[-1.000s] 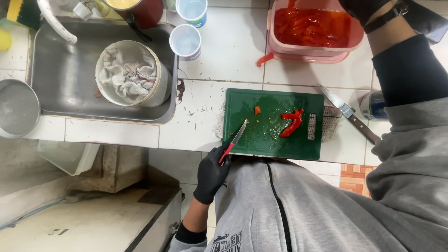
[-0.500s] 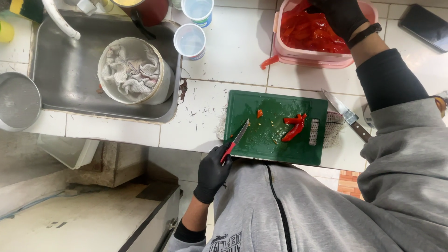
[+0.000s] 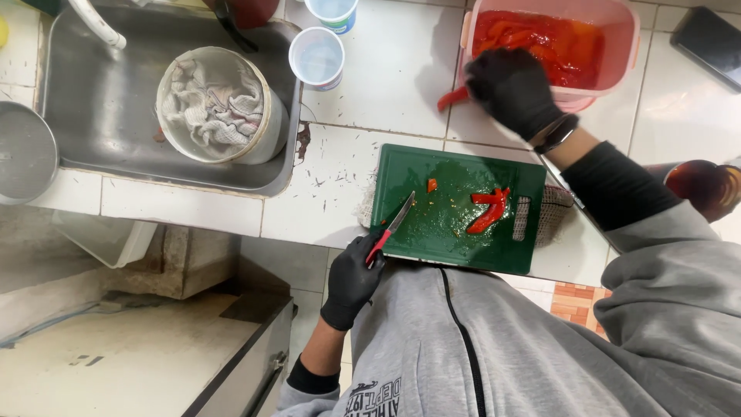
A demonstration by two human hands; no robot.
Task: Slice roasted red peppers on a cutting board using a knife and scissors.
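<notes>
Green plastic cutting board (image 3: 455,205), set at the front edge of the white tiled counter (image 3: 386,100), wet and flecked with red. On it: several strips of red pepper (image 3: 488,208) toward its right side, and one small red piece (image 3: 431,185) nearer its back edge, apart from the strips.

Left hand (image 3: 351,282), black-gloved, at the board's front left corner, fingers closed around the red handle of a small knife (image 3: 394,226); the blade lies angled over the board's left part, tip pointing toward the small piece, not touching it.

Right hand (image 3: 513,89), black-gloved, at the near left rim of a pink plastic container (image 3: 625,42) standing at the back of the counter, behind the board. Fingers curled; whether they pinch anything cannot be told. Container holds red pepper pieces (image 3: 540,38) in red liquid.

Steel sink (image 3: 108,116), recessed in the counter's left part, holding a round pot with a crumpled cloth (image 3: 212,104). Two white cups (image 3: 316,58) stand on the counter between sink and container. A dark phone (image 3: 706,46) lies at the counter's back right corner.
</notes>
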